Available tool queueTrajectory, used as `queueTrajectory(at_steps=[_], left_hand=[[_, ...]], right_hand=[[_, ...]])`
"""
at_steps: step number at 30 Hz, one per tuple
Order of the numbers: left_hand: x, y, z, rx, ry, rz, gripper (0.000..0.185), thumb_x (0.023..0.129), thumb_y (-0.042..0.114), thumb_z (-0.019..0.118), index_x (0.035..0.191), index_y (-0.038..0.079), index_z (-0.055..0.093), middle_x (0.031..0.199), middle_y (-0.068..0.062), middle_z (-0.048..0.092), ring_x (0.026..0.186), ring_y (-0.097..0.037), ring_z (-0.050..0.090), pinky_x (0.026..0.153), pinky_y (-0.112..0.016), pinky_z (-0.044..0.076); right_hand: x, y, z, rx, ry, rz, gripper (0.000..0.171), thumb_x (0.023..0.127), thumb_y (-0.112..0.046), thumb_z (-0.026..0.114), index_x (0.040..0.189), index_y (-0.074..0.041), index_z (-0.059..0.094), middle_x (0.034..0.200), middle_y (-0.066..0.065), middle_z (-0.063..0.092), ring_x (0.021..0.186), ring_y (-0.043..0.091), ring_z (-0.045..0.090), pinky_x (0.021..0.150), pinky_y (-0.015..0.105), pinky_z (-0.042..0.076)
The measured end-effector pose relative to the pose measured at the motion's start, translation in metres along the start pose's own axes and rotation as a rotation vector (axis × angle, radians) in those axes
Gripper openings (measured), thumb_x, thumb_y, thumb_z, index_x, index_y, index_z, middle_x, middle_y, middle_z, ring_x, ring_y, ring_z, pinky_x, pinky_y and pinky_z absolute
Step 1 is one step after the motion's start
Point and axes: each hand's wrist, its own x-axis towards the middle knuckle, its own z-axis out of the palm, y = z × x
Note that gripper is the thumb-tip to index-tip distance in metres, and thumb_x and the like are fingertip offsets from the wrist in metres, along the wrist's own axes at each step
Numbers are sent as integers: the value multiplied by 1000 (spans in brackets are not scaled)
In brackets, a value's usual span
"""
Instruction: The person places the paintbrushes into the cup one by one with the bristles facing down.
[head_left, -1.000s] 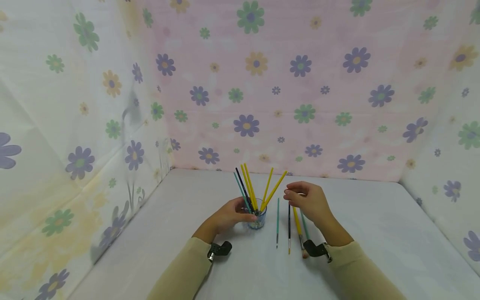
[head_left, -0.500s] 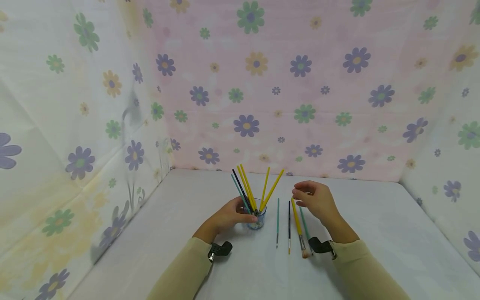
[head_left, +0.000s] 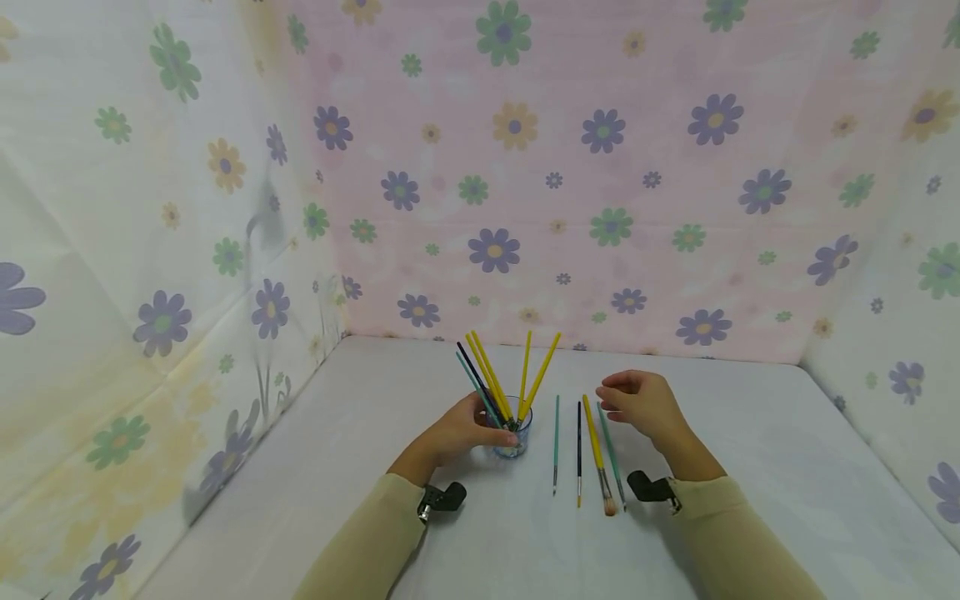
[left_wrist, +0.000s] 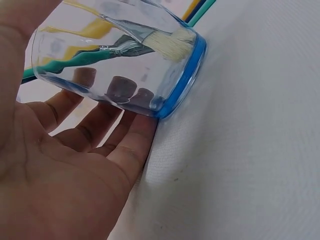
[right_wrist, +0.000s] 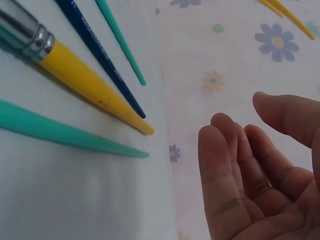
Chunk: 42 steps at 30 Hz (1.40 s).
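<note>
Glass cup: a small clear cup [head_left: 514, 435] with a blue-tinted base, standing upright on the white table [head_left: 750, 433], just left of centre; in the left wrist view [left_wrist: 125, 55] bristles and ferrules show through its wall.
Brushes in the cup: yellow, teal and dark-blue handles [head_left: 498, 379] fan up and out, leaning toward 11 and 1 o'clock.
Loose brushes: four lie side by side at the cup's 3 o'clock, handles pointing to 12: a teal one [head_left: 555, 442], a dark blue one [head_left: 578, 450], a thick yellow one with a pale tuft [head_left: 596, 450] and a second teal one [head_left: 611, 450].
Left hand: the left hand [head_left: 457, 432] comes in from 7 o'clock and wraps the cup, fingers [left_wrist: 100, 125] curled round its far wall, palm against the near side.
Right hand: the right hand [head_left: 641, 402] hovers at the far tips of the loose brushes, about 2 o'clock of them, fingers [right_wrist: 225, 170] loosely bent and apart from the thumb, holding nothing.
Surround: flowered cloth walls [head_left: 600, 167] on three sides.
</note>
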Motion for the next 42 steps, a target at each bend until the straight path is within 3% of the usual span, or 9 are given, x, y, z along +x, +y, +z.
queueTrajectory(at_steps=[5,12,18,27,42], left_hand=[[1,-1,2,24,20,-10,74,71,42,96,128,19,54,121,-1,66,110,-22,62,102,-50,45],[-1,3,5,84,66,-59,79,68,48,96,127,18,53,118,-2,64,110,-25,59,100,-51,46],[-1,4,6,99,69,-47,77,69,47,96,125,15,53,116,-5,64,106,-26,59,96,-49,47],[1,2,7,110,69,-24,77,68,50,96,122,16,53,112,-6,62,103,-26,56,93,-44,46],[-2,2,6,105,60,-27,76,71,48,94,125,17,52,115,-4,63,108,-24,57,101,-51,46]], right_hand=[[1,4,0,-52,8,71,43,99,-27,71,130,2,63,122,19,70,93,18,73,79,33,63],[1,8,-1,-88,1,159,39,98,-24,73,126,1,63,117,19,69,89,21,73,75,31,63],[2,14,-3,-167,-3,203,39,94,-24,78,121,0,66,111,17,69,82,19,71,71,29,62],[0,16,-1,-370,-30,230,33,87,-26,83,106,-2,71,90,10,70,74,20,65,63,29,54],[-4,17,3,-479,-98,195,31,82,-28,88,94,-4,73,78,7,68,67,18,63,59,28,51]])
